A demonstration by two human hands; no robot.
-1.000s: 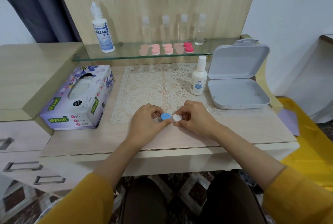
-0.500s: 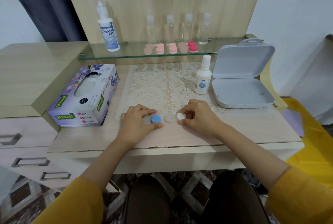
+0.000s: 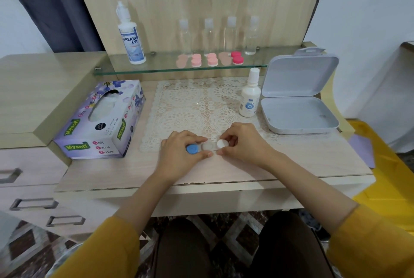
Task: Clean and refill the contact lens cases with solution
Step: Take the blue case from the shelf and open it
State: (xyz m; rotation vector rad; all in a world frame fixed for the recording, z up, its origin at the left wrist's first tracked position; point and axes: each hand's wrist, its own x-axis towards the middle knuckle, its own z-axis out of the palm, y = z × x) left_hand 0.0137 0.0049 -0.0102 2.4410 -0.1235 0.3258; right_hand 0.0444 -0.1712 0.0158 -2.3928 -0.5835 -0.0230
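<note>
Gripping blue cap [image 3: 192,149] with left hand [image 3: 178,156], right hand [image 3: 245,146] pinching white cap [image 3: 222,143]

Lace mat [image 3: 192,107], tissue box [image 3: 98,121], open grey box [image 3: 298,112]

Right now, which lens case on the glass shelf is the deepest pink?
The rightmost lens case on the glass shelf: it is bright, deep pink, while the others are pale pink or peach.
</note>
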